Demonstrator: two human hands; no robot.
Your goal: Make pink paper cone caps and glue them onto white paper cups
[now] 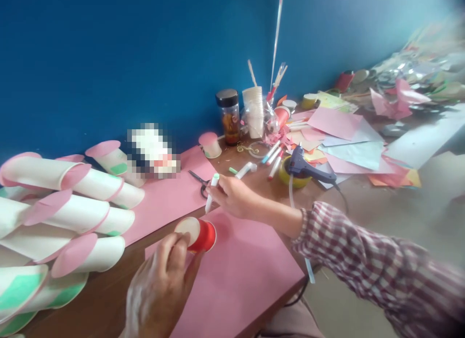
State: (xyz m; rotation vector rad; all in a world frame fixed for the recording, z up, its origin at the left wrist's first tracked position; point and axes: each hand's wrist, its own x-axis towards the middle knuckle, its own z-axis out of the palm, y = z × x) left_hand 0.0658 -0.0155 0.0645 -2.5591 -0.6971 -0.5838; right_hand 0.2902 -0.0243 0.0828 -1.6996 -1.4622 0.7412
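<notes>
My left hand [162,284] is at the bottom centre, its fingers closed round a small red paper cup [199,235] that lies on its side above a pink paper sheet [240,275]. My right hand [232,195], in a plaid sleeve, reaches in from the right and grips a white marker [211,192] with a green cap, tip pointing down toward the sheet just beyond the cup. Black scissors [200,181] lie on another pink sheet [170,192] right behind the marker.
Stacked white cups with pink paper lids [69,212] fill the left. Behind stand a dark jar [228,116], a stack of plastic cups [254,110], loose markers [272,156], a blue glue gun [303,166] on a yellow tape roll, and scattered coloured paper [345,134].
</notes>
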